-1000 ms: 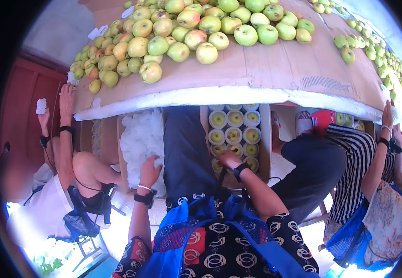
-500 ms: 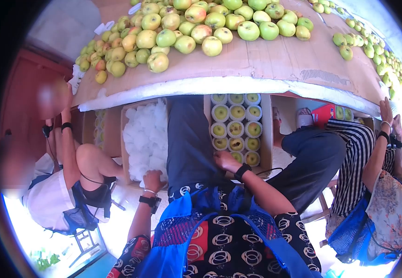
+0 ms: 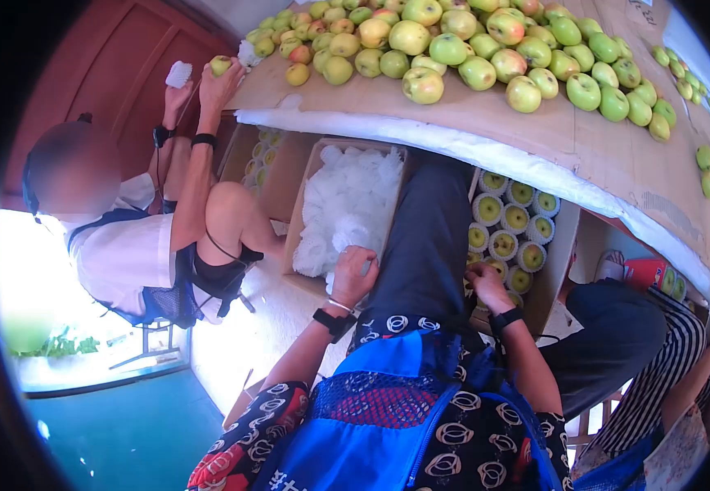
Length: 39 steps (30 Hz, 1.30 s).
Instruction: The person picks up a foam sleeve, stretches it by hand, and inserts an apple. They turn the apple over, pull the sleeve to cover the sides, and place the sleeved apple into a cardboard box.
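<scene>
My left hand [image 3: 353, 280] is at the near end of a carton [image 3: 397, 195] heaped with white foam net sleeves [image 3: 343, 192]. Its fingers are pinched together on a foam net [image 3: 350, 234] that stands out from the heap. At the near left side of a second carton [image 3: 566, 229], my right hand [image 3: 488, 286] has its fingers curled inward, and what they hold, if anything, is hidden. Inside that carton, green-yellow apples [image 3: 515, 218] sit in rows, each in a white foam net. My leg [image 3: 430, 237] lies between the two cartons.
Loose apples [image 3: 449, 49] are piled on the cardboard-covered table [image 3: 339, 98] above the cartons. To the left, a seated co-worker [image 3: 199, 172] holds an apple [image 3: 220, 65] and a foam net [image 3: 178, 74]. Another co-worker's arm [image 3: 703, 368] is at the right.
The view has swung left, so the table and cartons sit further right. My left hand has drawn up a foam net. The left co-worker's hands now show an apple and a net.
</scene>
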Available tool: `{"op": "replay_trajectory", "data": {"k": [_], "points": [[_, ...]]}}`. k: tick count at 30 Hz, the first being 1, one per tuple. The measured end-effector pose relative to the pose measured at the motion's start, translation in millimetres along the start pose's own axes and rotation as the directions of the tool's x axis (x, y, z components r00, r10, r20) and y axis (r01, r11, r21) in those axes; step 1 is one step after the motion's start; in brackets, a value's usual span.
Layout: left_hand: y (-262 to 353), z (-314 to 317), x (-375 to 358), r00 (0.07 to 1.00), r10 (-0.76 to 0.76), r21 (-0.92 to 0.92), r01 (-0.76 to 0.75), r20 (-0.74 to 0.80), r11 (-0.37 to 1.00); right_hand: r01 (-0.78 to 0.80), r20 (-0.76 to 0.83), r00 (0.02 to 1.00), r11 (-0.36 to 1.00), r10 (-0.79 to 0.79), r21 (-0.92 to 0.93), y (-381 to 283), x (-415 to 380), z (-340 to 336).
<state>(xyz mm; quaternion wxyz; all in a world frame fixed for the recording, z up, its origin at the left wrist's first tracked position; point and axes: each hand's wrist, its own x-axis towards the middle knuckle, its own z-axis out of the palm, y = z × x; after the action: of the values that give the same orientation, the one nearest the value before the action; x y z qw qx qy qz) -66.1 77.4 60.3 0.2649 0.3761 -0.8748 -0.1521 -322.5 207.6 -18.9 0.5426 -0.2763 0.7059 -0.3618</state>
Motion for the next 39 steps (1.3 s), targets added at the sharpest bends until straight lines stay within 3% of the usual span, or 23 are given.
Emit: {"op": "replay_trajectory", "data": {"k": [4, 6, 7, 9, 10, 11, 13, 14, 16, 17, 19, 21, 23, 27, 29, 31, 33, 34, 35, 36, 37, 38, 39], "points": [[9.9, -8.6, 14.2, 0.97, -0.165, -0.107, 0.147, -0.181, 0.983, 0.056, -0.096, 0.995, 0.985, -0.04, 0.166, 10.4, 17.9, -6.2], [2.6, -15.7, 21.9, 0.837, -0.441, -0.261, 0.368, -0.325, 0.892, 0.03, -0.108, 0.994, 0.962, -0.001, 0.273, -5.8, 13.7, -15.9], [-5.8, -18.7, 25.2, 0.838, -0.436, -0.259, 0.364, -0.327, 0.895, 0.034, -0.109, 0.994, 0.961, -0.004, 0.276, -9.7, 13.0, -18.0], [-24.6, -25.2, 27.2, 0.664, -0.711, -0.758, 0.335, -0.23, 0.559, 0.033, -0.111, 0.994, 0.953, 0.001, 0.302, -16.1, 10.6, -22.5], [-25.5, -32.9, 29.9, 0.669, -0.725, -0.879, 0.237, -0.162, 0.414, 0.038, -0.111, 0.994, 0.953, -0.004, 0.302, -25.7, 6.4, -25.6], [-14.6, -41.2, 37.2, 0.671, -0.722, -0.878, 0.232, -0.168, 0.419, 0.055, -0.155, 0.988, 0.935, 0.0, 0.35, -38.8, 0.2, -26.6], [11.0, -60.0, 49.9, 0.7, -0.713, -0.968, 0.159, -0.026, 0.191, 0.076, -0.192, 0.981, 0.913, 0.003, 0.401, -49.4, -2.6, -25.1], [21.0, -65.3, 54.2, 0.703, -0.71, -0.969, 0.156, -0.029, 0.194, 0.125, -0.186, 0.981, 0.885, -0.044, 0.448, -51.3, -2.1, -26.5], [40.9, -70.6, 62.9, 0.8, -0.583, -0.986, 0.165, 0.142, -0.014, 0.182, -0.197, 0.976, 0.851, -0.095, 0.493, -61.0, -5.3, -32.6], [52.4, -71.9, 67.9, 0.805, -0.575, -0.986, 0.165, 0.145, -0.018, 0.246, -0.17, 0.968, 0.822, -0.184, 0.513, -72.9, -12.9, -32.0], [74.9, -65.8, 76.5, 0.892, -0.389, -0.966, 0.158, 0.229, -0.206, 0.34, -0.102, 0.934, 0.761, -0.344, 0.553, -94.5, -30.3, -32.2], [87.9, -53.3, 85.8, 0.909, -0.34, -0.958, 0.167, 0.241, -0.231, 0.343, 0.039, 0.899, 0.756, -0.437, 0.557, -115.1, -48.3, -30.7], [102.7, -42.4, 94.7, 0.938, -0.226, -0.939, 0.195, 0.263, -0.283, 0.322, 0.041, 0.889, 0.686, -0.456, 0.653, -136.2, -71.1, -24.4], [128.3, -23.8, 107.3, 0.952, -0.135, -0.949, 0.248, 0.276, -0.192, 0.164, 0.16, 0.877, 0.596, -0.453, 0.786, -138.1, -81.3, -28.2], [125.7, -9.3, 106.3, 0.948, -0.081, -0.94, 0.289, 0.307, -0.183, 0.246, 0.101, 0.891, 0.658, -0.442, 0.712, -131.2, -75.6, -28.4], [135.2, -4.9, 107.9, 0.941, -0.031, -0.929, 0.328, 0.338, -0.171, 0.385, -0.09, 0.893, 0.645, -0.441, 0.661, -122.3, -67.5, -30.2], [160.6, -9.1, 108.4, 0.892, -0.311, -0.936, 0.353, 0.329, 0.022, 0.397, -0.166, 0.907, 0.657, -0.387, 0.641, -128.5, -74.1, -40.6], [157.9, -10.8, 105.4, 0.934, -0.197, -0.913, 0.34, 0.3, 0.224, 0.514, -0.262, 0.857, 0.702, -0.444, 0.493, -128.3, -72.8, -43.0], [160.3, -9.5, 102.7, 0.934, -0.188, -0.913, 0.342, 0.304, 0.224, 0.607, -0.337, 0.791, 0.725, -0.511, 0.326, -130.1, -72.5, -44.6], [164.1, -10.1, 100.7, 0.902, -0.165, -0.871, 0.428, 0.398, 0.24, 0.577, -0.329, 0.81, 0.76, -0.485, 0.299, -132.1, -75.9, -46.8], [167.7, -10.9, 101.2, 0.862, -0.148, -0.823, 0.506, 0.484, 0.258, 0.581, -0.326, 0.808, 0.756, -0.491, 0.301, -132.8, -74.0, -44.9], [160.0, -0.7, 100.3, 0.914, -0.151, -0.854, 0.405, 0.376, 0.326, 0.602, -0.326, 0.799, 0.662, -0.506, 0.448, -132.4, -71.5, -41.3], [154.9, 1.7, 99.2, 0.914, -0.151, -0.853, 0.405, 0.376, 0.328, 0.601, -0.332, 0.79, 0.549, -0.514, 0.58, -131.8, -70.2, -39.1]]}}
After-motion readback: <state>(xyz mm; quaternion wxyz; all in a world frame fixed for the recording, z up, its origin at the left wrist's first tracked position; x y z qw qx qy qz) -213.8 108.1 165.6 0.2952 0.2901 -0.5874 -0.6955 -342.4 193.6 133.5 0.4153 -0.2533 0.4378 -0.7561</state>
